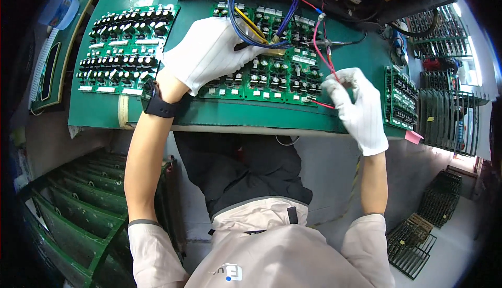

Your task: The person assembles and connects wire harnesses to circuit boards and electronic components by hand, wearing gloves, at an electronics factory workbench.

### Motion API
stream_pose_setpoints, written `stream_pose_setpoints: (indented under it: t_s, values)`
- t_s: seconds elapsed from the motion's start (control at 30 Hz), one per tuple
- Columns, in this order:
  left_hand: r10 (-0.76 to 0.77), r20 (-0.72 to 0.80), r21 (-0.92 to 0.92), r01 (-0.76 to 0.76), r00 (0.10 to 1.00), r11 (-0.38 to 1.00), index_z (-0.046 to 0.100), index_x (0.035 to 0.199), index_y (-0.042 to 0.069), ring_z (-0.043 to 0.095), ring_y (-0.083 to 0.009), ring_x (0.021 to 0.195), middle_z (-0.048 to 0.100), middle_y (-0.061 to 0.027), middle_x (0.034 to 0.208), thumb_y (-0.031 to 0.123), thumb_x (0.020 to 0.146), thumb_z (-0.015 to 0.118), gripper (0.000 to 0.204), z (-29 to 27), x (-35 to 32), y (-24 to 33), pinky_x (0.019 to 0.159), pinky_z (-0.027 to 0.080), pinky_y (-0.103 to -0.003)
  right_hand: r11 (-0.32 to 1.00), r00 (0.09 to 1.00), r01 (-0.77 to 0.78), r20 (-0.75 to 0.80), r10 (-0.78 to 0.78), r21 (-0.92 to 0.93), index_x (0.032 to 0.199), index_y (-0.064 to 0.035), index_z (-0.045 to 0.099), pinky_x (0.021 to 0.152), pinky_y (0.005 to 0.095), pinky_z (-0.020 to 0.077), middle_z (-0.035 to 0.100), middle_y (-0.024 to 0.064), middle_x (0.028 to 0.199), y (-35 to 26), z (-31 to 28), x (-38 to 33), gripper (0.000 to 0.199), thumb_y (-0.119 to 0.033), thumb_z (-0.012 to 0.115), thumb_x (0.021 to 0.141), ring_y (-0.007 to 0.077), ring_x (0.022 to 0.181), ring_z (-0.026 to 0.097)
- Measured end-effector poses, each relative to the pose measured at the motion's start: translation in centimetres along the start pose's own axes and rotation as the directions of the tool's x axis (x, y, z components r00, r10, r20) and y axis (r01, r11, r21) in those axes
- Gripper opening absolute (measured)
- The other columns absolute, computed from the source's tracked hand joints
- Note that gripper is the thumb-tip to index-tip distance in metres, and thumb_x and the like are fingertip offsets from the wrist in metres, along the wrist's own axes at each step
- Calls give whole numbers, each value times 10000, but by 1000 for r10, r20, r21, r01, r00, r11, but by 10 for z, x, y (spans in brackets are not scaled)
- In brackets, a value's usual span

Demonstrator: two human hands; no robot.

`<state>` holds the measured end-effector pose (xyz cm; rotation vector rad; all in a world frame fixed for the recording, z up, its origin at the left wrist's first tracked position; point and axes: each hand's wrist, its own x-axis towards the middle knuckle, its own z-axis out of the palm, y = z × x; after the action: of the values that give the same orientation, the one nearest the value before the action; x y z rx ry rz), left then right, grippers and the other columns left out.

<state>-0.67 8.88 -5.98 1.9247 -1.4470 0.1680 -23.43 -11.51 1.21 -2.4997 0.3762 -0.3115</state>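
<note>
A panel of green circuit boards (238, 85) packed with components lies on the green table in front of me. My left hand (209, 52), in a white glove, reaches over the panel with thumb and fingers closed around a wire connector (276, 40) at the end of blue and yellow wires. Part of that connector is hidden by the fingers. To the panel's right, my gloved right hand (361, 107) pinches a red wire (317, 42) between thumb and fingers. Another short red wire (321, 104) runs from the panel's lower right edge towards this hand.
A second panel of boards (125, 47) lies at the left, and a further stack (400, 97) at the right edge. Dark equipment (366, 0) with cables stands along the back. Racks of boards (444, 115) stand to the right; a green metal rack (78, 204) is below left.
</note>
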Motion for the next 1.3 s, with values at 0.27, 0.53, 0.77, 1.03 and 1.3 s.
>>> stream_pose_setpoints:
  t_s: [0.27,0.53,0.77,1.03,1.3]
  values:
    - [-43,17,-29,43,999,999,758,997,81,690,-352,672,696,-126,721,400,961,738,321,-6,0,6,610,551,-422,782,930,124,-203,-306,-612,1103,-112,739,652,362,506,683,76,796,6,-19,12,252,-239,801,894,253,727,667]
    - [-129,127,-23,133,983,991,794,1065,59,714,-387,770,745,-187,865,258,927,775,243,-11,4,13,662,574,-407,909,924,-175,-256,285,378,1284,-4,595,623,235,516,715,108,799,-2,0,0,346,-132,723,989,101,681,667]
    - [-86,78,-28,88,993,996,785,1055,51,714,-389,773,748,-184,867,253,925,780,240,-9,2,10,661,574,-410,817,872,461,7,-489,-347,959,-95,752,908,405,524,747,56,1013,-16,-4,-7,216,-192,863,802,265,1000,689]
    - [-78,54,-39,80,995,996,782,1048,119,707,-354,768,729,-137,826,353,940,737,261,-6,1,8,696,567,-428,651,886,440,179,-428,-619,1018,-133,722,834,386,474,686,22,871,-15,8,-16,239,-234,832,831,217,843,648]
    - [-63,40,0,63,997,998,788,1059,124,708,-336,768,724,-137,833,359,942,735,268,-6,-2,8,693,567,-421,655,895,438,232,-381,-615,989,-147,707,874,400,444,677,22,880,-21,6,-13,195,-218,816,844,229,879,638]
